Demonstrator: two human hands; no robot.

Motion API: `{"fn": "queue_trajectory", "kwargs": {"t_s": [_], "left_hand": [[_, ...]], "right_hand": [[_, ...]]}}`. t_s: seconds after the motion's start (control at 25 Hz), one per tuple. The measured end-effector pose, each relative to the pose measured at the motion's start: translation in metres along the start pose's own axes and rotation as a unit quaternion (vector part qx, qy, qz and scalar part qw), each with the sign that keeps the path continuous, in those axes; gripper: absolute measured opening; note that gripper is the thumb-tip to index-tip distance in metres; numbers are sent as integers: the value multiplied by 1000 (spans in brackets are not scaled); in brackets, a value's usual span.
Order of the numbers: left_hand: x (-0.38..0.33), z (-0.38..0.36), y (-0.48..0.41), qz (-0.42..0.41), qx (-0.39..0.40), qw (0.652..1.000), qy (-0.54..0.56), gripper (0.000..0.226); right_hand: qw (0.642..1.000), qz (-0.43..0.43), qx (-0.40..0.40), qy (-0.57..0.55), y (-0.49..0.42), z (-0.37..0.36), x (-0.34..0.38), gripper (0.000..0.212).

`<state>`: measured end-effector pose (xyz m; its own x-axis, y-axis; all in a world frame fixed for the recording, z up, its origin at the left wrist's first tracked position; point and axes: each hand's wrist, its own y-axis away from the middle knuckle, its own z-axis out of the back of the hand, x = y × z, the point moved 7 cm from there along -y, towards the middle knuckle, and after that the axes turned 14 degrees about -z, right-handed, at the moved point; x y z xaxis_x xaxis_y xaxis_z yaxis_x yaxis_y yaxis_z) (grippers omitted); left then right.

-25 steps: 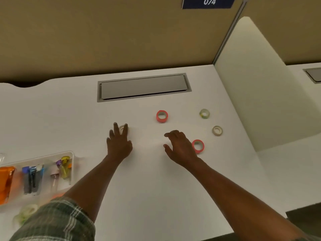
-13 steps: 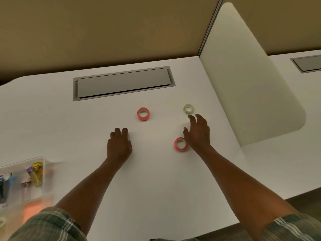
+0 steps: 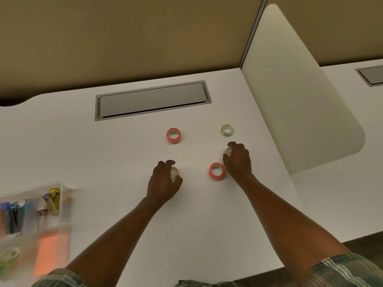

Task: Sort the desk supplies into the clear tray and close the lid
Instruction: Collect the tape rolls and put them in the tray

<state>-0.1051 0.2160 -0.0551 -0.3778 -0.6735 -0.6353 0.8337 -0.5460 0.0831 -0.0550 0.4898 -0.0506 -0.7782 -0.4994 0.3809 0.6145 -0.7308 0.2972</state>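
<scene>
The left hand point(image 3: 163, 181) curls round a clear tape roll point(image 3: 175, 172), and the right hand point(image 3: 238, 160) curls round a pale roll point(image 3: 228, 151). Both lie right of and beyond the clear tray point(image 3: 60, 186). The left hand is nearer it and will probably deliver first.

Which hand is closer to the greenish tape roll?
Right. The right hand is just on the person's side of the greenish roll, not touching; the left hand is farther left and nearer the person.

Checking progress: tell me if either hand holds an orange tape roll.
No: the far orange roll and near orange roll lie on the desk; left hand and right hand grip clear rolls.
</scene>
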Motion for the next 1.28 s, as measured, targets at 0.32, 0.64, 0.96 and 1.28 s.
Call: {"fn": "queue_trajectory", "kwargs": {"t_s": [0.32,0.64,0.96,1.28], "left_hand": [[20,46,49,88,-98,976,174,18],[79,125,130,152,-181,929,284,18],[171,205,234,112,-289,939,148,26],[251,237,332,152,-273,943,-116,47]], "right_hand": [[968,38,82,-234,86,-27,81,28],[866,-16,366,-340,206,-113,171,21],[900,208,353,-146,339,-175,275,35],[846,439,304,1,453,-237,344,49]]}}
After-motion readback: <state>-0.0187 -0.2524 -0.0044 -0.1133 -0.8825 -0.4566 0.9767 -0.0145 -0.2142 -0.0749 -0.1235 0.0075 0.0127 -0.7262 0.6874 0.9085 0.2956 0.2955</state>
